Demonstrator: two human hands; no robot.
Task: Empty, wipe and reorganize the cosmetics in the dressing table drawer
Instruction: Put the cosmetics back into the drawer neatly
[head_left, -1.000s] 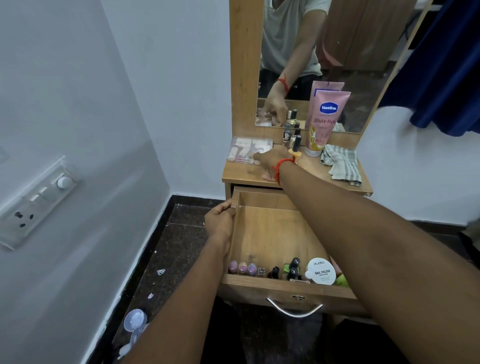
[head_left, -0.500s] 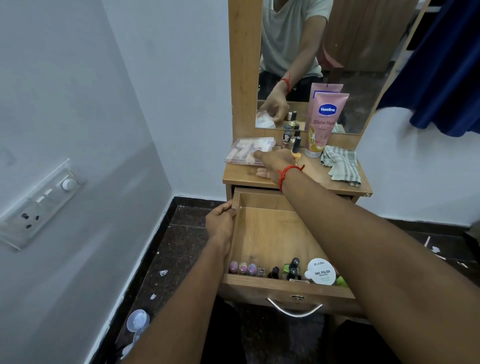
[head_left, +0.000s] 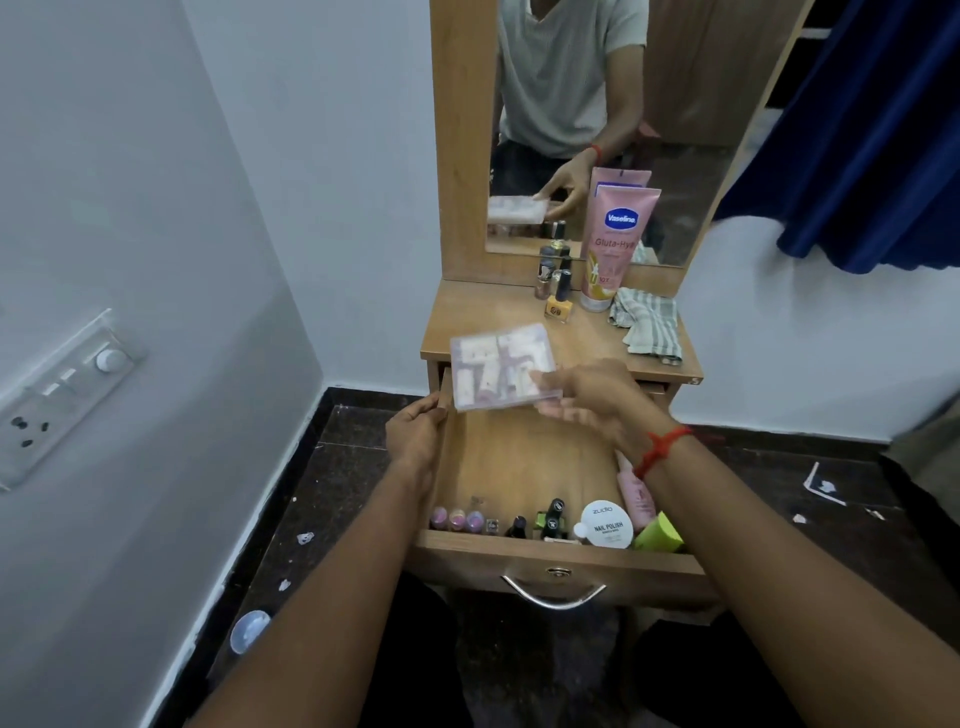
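A switch panel (head_left: 62, 395) is fixed to the wall at 9 o'clock. Right of it, the left hand (head_left: 415, 434) grips the left wall of the open drawer (head_left: 561, 564), its fingers (head_left: 434, 408) curled shut over the wooden edge. Along the drawer's front, from 7 toward 5 o'clock, stand three small pink-capped bottles (head_left: 457, 518), dark nail polish bottles (head_left: 553, 514), a round white nail polish remover tub (head_left: 607, 524), a pink tube (head_left: 638, 491) and a green tube (head_left: 660, 534); the rest of the drawer floor is bare wood. A clear flat case (head_left: 501, 366) of pale cosmetics is held in the air above the drawer's back end, in front of the worktop (head_left: 478, 317) edge, tilted and blurred. The right hand (head_left: 597, 397), with a red thread (head_left: 662, 447) on its wrist, pinches the case's right edge, thumb on top and fingers (head_left: 563, 413) beneath. On the worktop at 12 o'clock stand several small polish bottles (head_left: 558, 299), just beside a pink Vaseline tube (head_left: 615, 244) leaning on the mirror (head_left: 691, 130). A striped cloth (head_left: 649, 322) lies crumpled at 1 o'clock, touching the tube's base. A blue curtain (head_left: 878, 130) hangs at 2 o'clock.
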